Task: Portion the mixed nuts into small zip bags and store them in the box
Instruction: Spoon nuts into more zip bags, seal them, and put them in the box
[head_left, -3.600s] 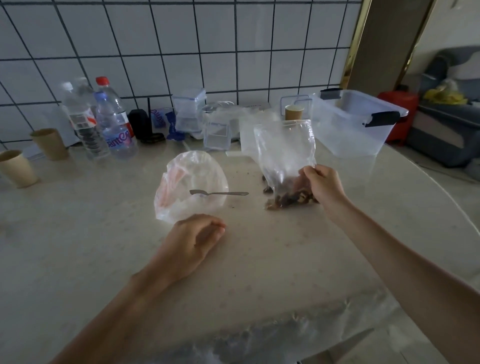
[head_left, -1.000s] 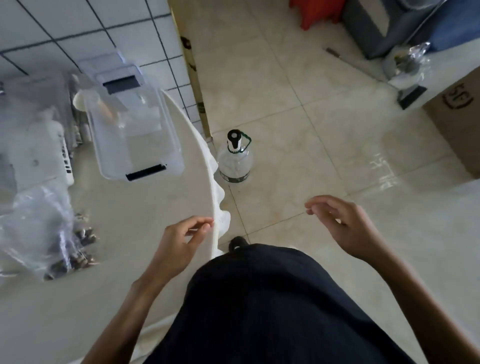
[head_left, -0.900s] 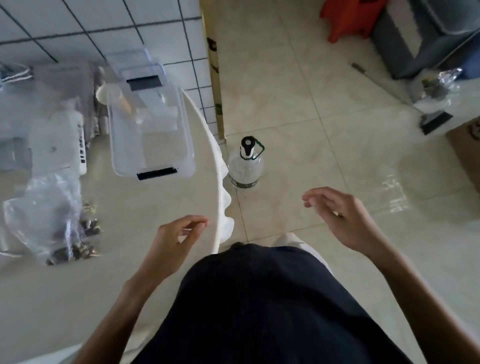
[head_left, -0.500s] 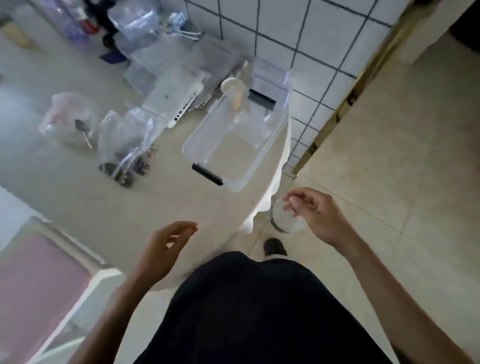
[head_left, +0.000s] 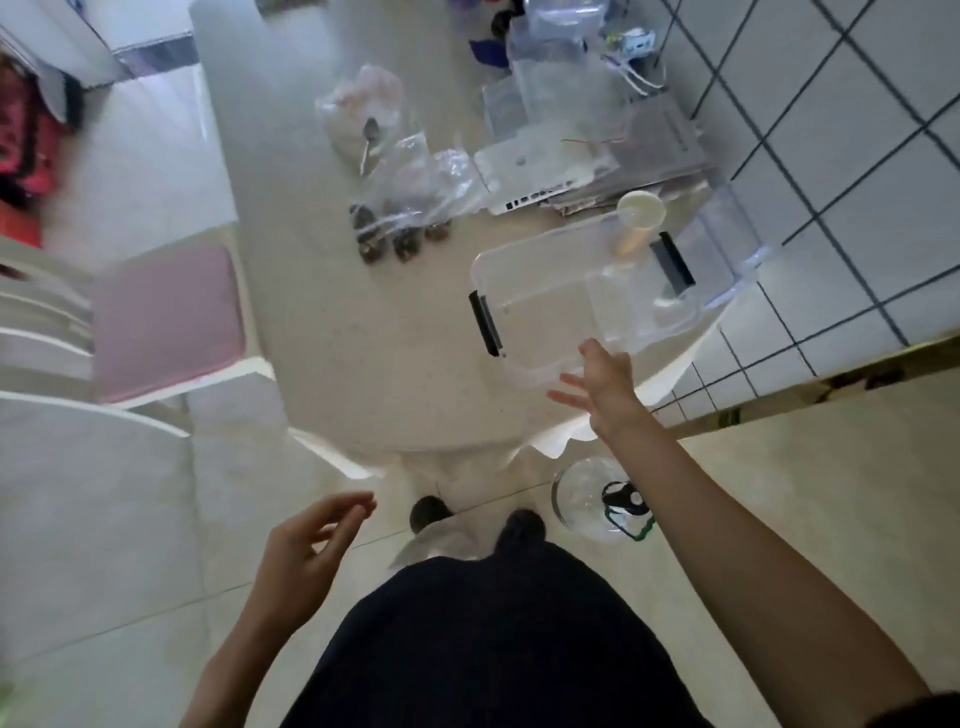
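I stand at the table's end and look down along it. The clear plastic box (head_left: 524, 312) with black clips sits near the table edge. My right hand (head_left: 602, 387) is open, its fingers spread at the box's near rim. My left hand (head_left: 306, 551) hangs open above the floor, off the table. A clear bag with mixed nuts (head_left: 400, 218) in its bottom lies in the table's middle. Beyond it lies a crumpled plastic bag (head_left: 358, 109) with a metal spoon (head_left: 368, 140) on it.
A paper cup (head_left: 640, 215) stands behind the box, next to a clear lid (head_left: 727, 228) by the tiled wall. Flat clear bags and containers (head_left: 566, 98) crowd the far side. A glass bottle (head_left: 597, 499) stands on the floor. A pink-cushioned chair (head_left: 166, 317) is left.
The view has swung round to look along the table from its end. My right hand has risen from beside the floor bottle to the box's rim. My left hand stays open.
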